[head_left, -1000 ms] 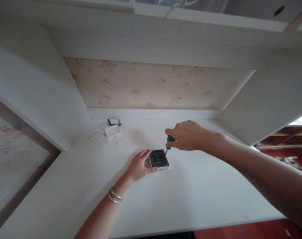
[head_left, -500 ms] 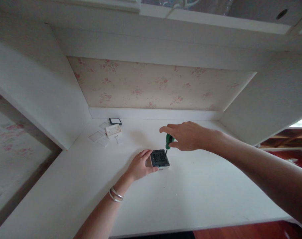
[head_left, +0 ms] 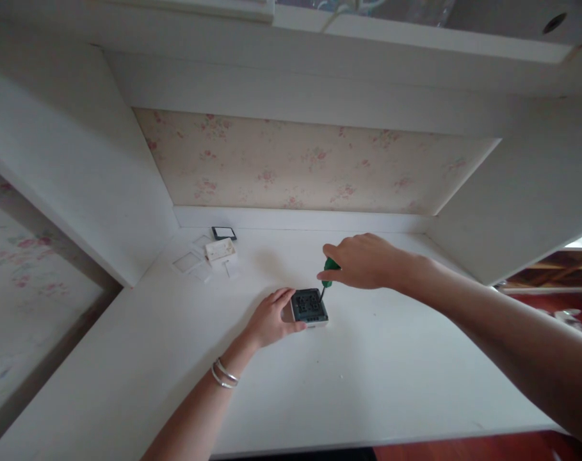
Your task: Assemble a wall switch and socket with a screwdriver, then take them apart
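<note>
A small square wall socket (head_left: pixel 308 306), with a dark inner face and a white box under it, sits flat on the white desk. My left hand (head_left: pixel 274 318) is closed on it from the left, thumb at the near side and fingers at the far side. My right hand (head_left: pixel 362 261) grips the green handle of a screwdriver (head_left: pixel 328 277), fingers curled round it. The screwdriver slants down, its tip at the socket's right edge. Whether the tip sits on a screw is too small to tell.
At the desk's back left lie a white open box (head_left: pixel 220 250), clear square frames (head_left: pixel 187 262), a small white piece (head_left: pixel 230 269) and a black-rimmed plate (head_left: pixel 224 233). Tiny bits (head_left: pixel 341 376) dot the desk (head_left: pixel 415 384). A shelf (head_left: pixel 415 38) overhangs the back.
My right hand's fingers, partly extended before, have curled round the screwdriver handle. My left hand and the socket stay in place; the view has shifted slightly.
</note>
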The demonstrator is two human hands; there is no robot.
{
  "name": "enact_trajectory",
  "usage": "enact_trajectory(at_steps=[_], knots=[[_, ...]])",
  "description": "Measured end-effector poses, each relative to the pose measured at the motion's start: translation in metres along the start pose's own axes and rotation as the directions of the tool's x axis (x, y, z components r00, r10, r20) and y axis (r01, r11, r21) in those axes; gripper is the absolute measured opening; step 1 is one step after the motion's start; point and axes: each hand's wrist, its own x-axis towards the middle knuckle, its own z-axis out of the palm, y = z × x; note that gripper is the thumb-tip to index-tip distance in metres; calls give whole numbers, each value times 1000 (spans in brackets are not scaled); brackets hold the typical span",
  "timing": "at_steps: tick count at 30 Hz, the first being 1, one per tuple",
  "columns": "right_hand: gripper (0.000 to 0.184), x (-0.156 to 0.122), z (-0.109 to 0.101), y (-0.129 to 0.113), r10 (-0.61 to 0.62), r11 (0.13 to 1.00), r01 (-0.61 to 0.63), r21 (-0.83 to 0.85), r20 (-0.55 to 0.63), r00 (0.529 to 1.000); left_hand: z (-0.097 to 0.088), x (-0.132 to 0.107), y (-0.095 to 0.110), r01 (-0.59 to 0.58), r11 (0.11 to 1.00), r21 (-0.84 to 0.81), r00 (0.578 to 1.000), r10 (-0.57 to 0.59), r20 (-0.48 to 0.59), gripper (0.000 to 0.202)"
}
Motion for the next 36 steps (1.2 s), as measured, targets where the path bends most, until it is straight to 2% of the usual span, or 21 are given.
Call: enact_trajectory(at_steps=[2, 4, 6, 8, 11, 13, 16, 18, 20, 22, 25, 29, 31, 36], knots=[[49, 0, -2, 1, 8, 999, -9, 37, 14, 1000, 0, 0, 0, -4, 1000, -2, 1000, 4, -2, 79], [44, -1, -4, 4, -74, 988, 67, 137, 52, 996, -1, 0, 0, -5, 1000, -6, 1000, 5, 1, 78], [35, -1, -4, 6, -146, 977, 135, 167, 60, 987, -1, 0, 0, -5, 1000, -6, 1000, 5, 6, 78], [29, 0, -3, 7, -118, 990, 116, 77, 31, 992, -1, 0, 0, -6, 1000, -2, 1000, 6, 4, 78], [47, 3, 1, 6, -6, 999, 4, -53, -28, 1000, 0, 0, -1, -5, 1000, 8, 1000, 5, -3, 79], [54, 4, 2, 8, 23, 999, -23, -33, -4, 1000, 1, 0, -1, -3, 1000, 12, 1000, 3, -6, 79], [44, 3, 0, 13, -50, 995, 42, 86, 92, 995, 1, 0, -1, -7, 1000, 8, 1000, 7, -10, 78], [37, 2, -2, 14, -96, 992, 86, 95, 109, 989, 1, 0, -1, -10, 1000, 0, 1000, 10, -14, 78], [36, 2, -2, 12, -67, 997, 65, 30, 84, 994, 1, 0, -1, -13, 1000, -7, 1000, 13, -14, 78], [45, 2, -2, 10, -1, 999, 3, -32, 55, 998, 1, 0, -1, -18, 1000, -12, 1000, 18, -13, 78], [54, 2, -1, 11, 41, 999, -39, -29, 84, 996, 1, 0, -1, -18, 1000, -8, 1000, 18, -12, 77], [36, 1, -2, 22, -57, 995, 46, 86, 134, 989, 0, 0, -1, -11, 1000, -1, 1000, 11, -4, 77], [32, 2, -2, 24, -62, 997, 55, 58, 111, 992, 0, 0, -1, -14, 1000, -6, 1000, 14, 0, 77], [57, 7, -1, 19, 26, 998, -23, -52, 69, 997, 0, 0, -1, -12, 1000, -8, 1000, 12, -4, 77]])
